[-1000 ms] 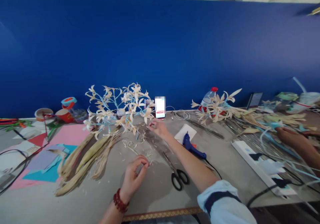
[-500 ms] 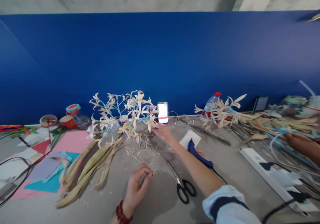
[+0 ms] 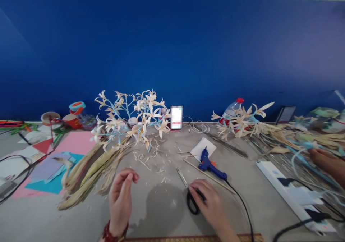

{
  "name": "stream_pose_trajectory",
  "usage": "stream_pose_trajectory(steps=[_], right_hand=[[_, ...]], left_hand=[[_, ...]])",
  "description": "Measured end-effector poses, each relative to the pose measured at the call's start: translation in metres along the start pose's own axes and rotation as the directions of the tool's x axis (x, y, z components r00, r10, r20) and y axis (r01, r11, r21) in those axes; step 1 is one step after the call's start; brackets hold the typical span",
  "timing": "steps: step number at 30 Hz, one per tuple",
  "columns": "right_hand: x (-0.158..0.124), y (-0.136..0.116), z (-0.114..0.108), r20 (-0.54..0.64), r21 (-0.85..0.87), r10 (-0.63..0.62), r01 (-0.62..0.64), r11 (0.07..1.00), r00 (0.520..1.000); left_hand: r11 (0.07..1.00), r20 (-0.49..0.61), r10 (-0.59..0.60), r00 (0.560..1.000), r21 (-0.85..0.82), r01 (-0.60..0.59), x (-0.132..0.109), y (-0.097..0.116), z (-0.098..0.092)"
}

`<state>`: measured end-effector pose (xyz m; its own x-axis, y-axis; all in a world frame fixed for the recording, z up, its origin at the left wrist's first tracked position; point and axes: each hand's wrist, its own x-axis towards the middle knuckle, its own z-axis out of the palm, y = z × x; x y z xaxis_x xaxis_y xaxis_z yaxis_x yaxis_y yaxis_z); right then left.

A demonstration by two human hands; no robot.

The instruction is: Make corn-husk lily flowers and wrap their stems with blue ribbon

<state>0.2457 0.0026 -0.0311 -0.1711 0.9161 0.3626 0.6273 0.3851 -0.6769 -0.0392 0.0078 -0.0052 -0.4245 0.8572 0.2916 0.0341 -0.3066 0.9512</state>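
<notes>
The right hand [image 3: 208, 200] curled over the black-handled scissors [image 3: 188, 200] on the surface [image 3: 88, 227], its grip unclear; the left hand [image 3: 122, 191] was half-curled, nothing visible inside. Seemingly a pick-up step, it called for a secure hold

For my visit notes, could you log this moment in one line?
right hand: over scissors handles | left hand: fingers curled | around: blue glue gun, pale flowers

Holds the left hand [image 3: 120, 199] upward, with curled fingers [image 3: 122, 176] gathered close to the thumb [image 3: 126, 188]. Angles the right hand [image 3: 207, 199] inward, palm down, with bent fingers together and the bare forearm [image 3: 225, 231] slanting from below.
</notes>
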Motion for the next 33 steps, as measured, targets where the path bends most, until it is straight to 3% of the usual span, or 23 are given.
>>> stream_pose_trajectory(steps=[1, 3, 5, 7, 14, 18, 20, 27, 33], right_hand=[[-0.009, 0.003, 0.0, -0.028, -0.001, 0.006, -0.006, 1.0, 1.0], [-0.02, 0.007, 0.002, -0.072, -0.004, 0.017, -0.017, 1.0, 0.997], [-0.025, 0.009, 0.004, -0.1, -0.011, 0.022, -0.023, 1.0, 0.995], [-0.024, 0.009, 0.004, -0.107, -0.023, 0.018, -0.021, 1.0, 0.994], [-0.02, 0.004, 0.005, -0.06, -0.124, -0.034, 0.026, 0.992, 0.998], [-0.022, 0.003, 0.005, -0.03, -0.162, -0.062, 0.056, 0.985, 0.998], [-0.021, 0.003, 0.004, -0.029, -0.169, -0.065, 0.059, 0.984, 0.997], [-0.022, 0.004, 0.006, -0.035, -0.16, -0.057, 0.05, 0.986, 0.998], [-0.01, 0.004, -0.003, -0.025, -0.166, -0.059, 0.054, 0.985, 0.998]], left_hand=[[0.997, -0.004, 0.017, 1.0, 0.081, -0.017, 0.005, 0.002, -0.006], [0.941, 0.137, 0.081, 0.987, 0.316, -0.121, 0.017, 0.003, -0.017], [0.826, 0.403, 0.09, 0.911, 0.48, -0.294, 0.027, 0.001, -0.024], [0.73, 0.571, 0.047, 0.82, 0.541, -0.418, 0.032, -0.003, -0.024], [0.453, 0.775, -0.001, 0.632, 0.564, -0.69, 0.032, -0.019, -0.009], [0.385, 0.815, -0.089, 0.572, 0.558, -0.735, 0.031, -0.023, -0.006], [0.368, 0.807, -0.093, 0.584, 0.573, -0.733, 0.029, -0.025, -0.008], [0.31, 0.702, -0.041, 0.711, 0.686, -0.659, 0.024, -0.03, -0.031], [0.27, 0.633, -0.018, 0.774, 0.748, -0.606, 0.024, -0.03, -0.048]])
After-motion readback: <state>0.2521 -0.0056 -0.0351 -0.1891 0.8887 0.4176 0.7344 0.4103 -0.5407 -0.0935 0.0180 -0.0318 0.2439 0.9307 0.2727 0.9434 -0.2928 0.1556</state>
